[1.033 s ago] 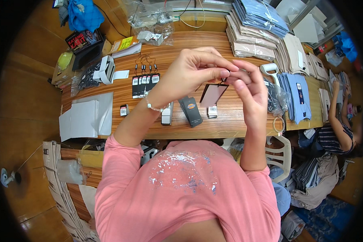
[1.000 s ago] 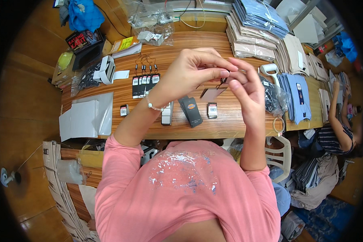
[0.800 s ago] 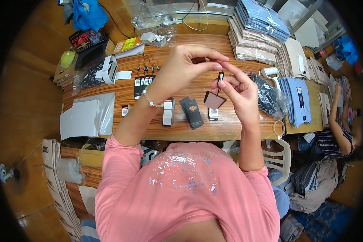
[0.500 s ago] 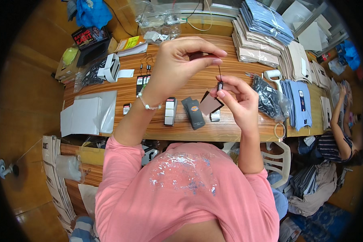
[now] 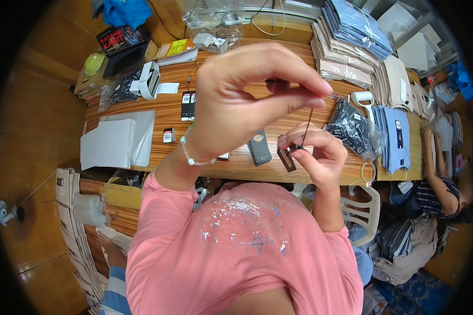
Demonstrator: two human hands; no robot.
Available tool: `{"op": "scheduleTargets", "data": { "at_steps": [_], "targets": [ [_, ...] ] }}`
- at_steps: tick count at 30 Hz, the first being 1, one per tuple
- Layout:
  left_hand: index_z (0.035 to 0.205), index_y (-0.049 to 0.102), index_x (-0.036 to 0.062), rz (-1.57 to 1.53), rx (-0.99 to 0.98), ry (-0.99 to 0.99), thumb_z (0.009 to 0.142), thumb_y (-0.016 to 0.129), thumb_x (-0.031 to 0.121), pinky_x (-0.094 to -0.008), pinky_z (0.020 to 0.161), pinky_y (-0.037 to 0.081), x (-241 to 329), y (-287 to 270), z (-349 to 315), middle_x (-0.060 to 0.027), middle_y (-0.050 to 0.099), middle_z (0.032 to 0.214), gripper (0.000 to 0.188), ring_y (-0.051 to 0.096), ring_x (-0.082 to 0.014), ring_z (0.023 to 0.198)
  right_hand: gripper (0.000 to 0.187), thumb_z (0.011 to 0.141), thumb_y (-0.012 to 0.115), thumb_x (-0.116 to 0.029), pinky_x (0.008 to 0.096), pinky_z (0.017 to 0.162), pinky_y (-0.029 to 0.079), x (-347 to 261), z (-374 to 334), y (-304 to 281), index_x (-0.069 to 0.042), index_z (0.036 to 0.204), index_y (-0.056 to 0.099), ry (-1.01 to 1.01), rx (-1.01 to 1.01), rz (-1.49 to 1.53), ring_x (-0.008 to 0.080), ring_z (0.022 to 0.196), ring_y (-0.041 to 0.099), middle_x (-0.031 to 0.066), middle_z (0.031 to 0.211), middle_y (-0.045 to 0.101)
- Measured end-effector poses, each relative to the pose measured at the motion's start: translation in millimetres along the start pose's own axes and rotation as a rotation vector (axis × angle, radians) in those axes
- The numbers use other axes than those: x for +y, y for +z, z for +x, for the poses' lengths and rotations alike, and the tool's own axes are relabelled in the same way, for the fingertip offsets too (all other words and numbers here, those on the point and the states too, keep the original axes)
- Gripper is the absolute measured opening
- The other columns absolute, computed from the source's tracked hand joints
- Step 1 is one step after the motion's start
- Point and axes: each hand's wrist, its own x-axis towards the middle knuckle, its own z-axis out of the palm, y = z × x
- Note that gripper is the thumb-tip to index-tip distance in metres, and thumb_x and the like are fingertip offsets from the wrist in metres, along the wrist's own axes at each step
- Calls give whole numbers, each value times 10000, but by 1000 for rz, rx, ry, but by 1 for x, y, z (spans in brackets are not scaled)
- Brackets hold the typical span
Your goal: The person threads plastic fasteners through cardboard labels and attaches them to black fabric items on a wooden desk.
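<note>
My left hand [image 5: 260, 86], with a beaded bracelet at its wrist, is closed in a pinch on the upper end of a thin dark string [image 5: 307, 125]. The string runs taut down to my right hand [image 5: 323, 157], whose thumb and fingers are closed on a small black piece at the string's lower end. A dark-edged hang tag [image 5: 286, 159] hangs beside those fingertips, turned nearly edge-on. Below my left hand on the table lie dark grey hang tags [image 5: 259, 148], partly covered by it. Further left are black tags with white labels [image 5: 188, 106] and a small stack of stickers [image 5: 168, 135].
Folded blue and beige garments [image 5: 352, 37] are piled at the back right. A bag of black items [image 5: 352, 128], a tape dispenser [image 5: 363, 100] and blue shirts [image 5: 396, 137] lie at right. White sheets [image 5: 110, 143] lie left. Another person [image 5: 436, 189] is at far right.
My left hand has moved right and looks larger. My right hand is lower, and the tag beside it has turned from showing its face to nearly edge-on. The string stays stretched between both hands.
</note>
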Motion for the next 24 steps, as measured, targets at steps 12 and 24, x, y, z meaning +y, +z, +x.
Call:
{"op": "scheduleTargets", "data": {
  "at_steps": [12, 24],
  "targets": [
    [867, 635, 2, -83, 233, -277, 758, 636, -3, -199, 708, 488, -73, -24, -2, -54, 639, 824, 109, 604, -100, 751, 196, 824, 535, -8, 281, 672, 502, 20, -10, 1, 16, 1011, 480, 607, -51, 451, 187, 760, 621, 139, 825, 627],
    [1265, 377, 6, -822, -174, -979, 817, 454, 571, -280, 854, 396, -131, -20, -131, -68, 534, 1118, 725, 512, -125, 995, 95, 880, 470, -90, 331, 748, 511, 54, 30, 8, -34, 938, 420, 587, 235, 602, 260, 849, 620, 225, 952, 589]
  ]
}}
